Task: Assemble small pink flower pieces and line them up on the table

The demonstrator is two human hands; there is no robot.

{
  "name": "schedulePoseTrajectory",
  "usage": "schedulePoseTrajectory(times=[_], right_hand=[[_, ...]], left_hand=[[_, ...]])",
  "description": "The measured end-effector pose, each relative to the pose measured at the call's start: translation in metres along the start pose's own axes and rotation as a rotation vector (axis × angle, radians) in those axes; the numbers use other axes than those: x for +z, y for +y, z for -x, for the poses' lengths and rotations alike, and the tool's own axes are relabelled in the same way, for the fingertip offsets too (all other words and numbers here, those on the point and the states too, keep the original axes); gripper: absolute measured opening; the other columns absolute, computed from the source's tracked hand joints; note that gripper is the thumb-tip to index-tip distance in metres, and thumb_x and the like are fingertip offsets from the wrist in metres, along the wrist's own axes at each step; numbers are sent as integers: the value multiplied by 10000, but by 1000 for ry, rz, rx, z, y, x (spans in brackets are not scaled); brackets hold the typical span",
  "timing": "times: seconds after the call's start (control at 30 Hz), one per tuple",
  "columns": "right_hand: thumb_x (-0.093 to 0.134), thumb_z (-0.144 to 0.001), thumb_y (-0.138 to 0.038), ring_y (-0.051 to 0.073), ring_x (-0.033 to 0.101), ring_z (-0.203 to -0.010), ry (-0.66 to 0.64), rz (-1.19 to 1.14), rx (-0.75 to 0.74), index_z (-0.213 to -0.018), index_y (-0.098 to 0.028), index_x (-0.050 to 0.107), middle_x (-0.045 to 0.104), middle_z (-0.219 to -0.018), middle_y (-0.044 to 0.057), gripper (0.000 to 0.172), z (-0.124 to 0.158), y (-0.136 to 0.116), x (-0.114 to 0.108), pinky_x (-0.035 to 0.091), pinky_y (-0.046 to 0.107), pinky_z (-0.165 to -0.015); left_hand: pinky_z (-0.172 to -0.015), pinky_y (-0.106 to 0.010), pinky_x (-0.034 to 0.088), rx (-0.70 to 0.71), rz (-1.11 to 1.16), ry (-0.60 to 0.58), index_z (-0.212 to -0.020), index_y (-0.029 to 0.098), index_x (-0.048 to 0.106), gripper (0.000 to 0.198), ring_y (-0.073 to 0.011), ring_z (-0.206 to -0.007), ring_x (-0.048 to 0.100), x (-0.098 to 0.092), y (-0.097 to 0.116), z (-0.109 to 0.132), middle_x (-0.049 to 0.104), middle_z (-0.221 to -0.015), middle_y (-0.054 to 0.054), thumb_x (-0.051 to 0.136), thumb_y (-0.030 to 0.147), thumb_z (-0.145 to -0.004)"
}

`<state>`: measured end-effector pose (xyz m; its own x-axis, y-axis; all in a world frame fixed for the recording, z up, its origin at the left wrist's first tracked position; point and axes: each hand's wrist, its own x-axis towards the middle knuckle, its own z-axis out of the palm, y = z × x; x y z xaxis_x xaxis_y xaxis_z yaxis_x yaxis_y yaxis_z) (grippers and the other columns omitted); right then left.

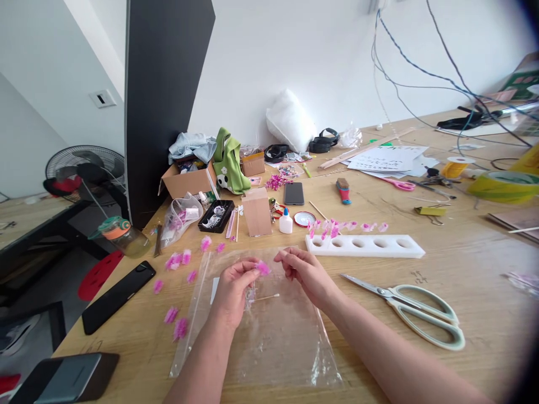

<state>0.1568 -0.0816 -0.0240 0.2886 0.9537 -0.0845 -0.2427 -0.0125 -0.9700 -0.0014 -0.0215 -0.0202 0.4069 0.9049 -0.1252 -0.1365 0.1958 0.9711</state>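
My left hand (238, 292) pinches a small fluffy pink-purple piece (263, 268) between thumb and fingertips, above a clear plastic bag (286, 342) lying flat. Just to the right, my right hand (303, 272) is closed, its thumb and forefinger together, apart from the pink piece; I cannot make out whether anything is in it. A cotton swab (267, 297) lies on the bag below the hands. Several similar pink pieces (180, 329) are scattered left of the bag. Beyond my right hand, more pink pieces (334, 228) stand along a white foam block (365, 246) with round hollows.
Open scissors (415, 308) lie right of my forearm. A glue bottle (286, 221), a small cardboard box (257, 211) and a black tray (216, 216) stand behind. A black phone (119, 297) and a drink bottle (124, 237) sit near the left edge.
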Motion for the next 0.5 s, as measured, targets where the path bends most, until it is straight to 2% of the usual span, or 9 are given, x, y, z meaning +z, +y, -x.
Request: schedulePoseTrajectory(times=[0.07,0.17,0.3,0.5], right_hand=[[633,-746,-499,107,419,-585,-72,75,-65,-769,-150,643,485,-648,-12,350,3,-3,3,319,248,-544],[648,-756,-491,134,483,-675,-173,164,-119,-858,-160,645,573,-756,19,346,6,-5,6,358,258,-606],[713,-702,-483,160,536,-714,-219,213,-128,-908,-170,628,622,-805,36,385,6,0,6,388,268,-624],[694,-717,-480,155,551,-672,-219,192,-107,-791,-159,609,640,-740,37,340,4,3,5,397,267,-609]], left_hand=[[-515,-196,341,-106,107,1,-660,131,695,128,-86,-621,499,0,2,0,638,-854,-56,740,193,-558],[-494,-191,303,-148,109,-4,-666,127,698,148,-58,-565,447,1,2,2,630,-807,-38,753,206,-553],[-480,-193,276,-126,12,-36,-667,123,699,147,-53,-556,416,4,-1,3,624,-799,-38,744,234,-584],[-482,-201,276,-22,-181,-12,-636,139,694,117,-61,-556,405,5,-4,3,607,-796,-31,706,254,-618]])
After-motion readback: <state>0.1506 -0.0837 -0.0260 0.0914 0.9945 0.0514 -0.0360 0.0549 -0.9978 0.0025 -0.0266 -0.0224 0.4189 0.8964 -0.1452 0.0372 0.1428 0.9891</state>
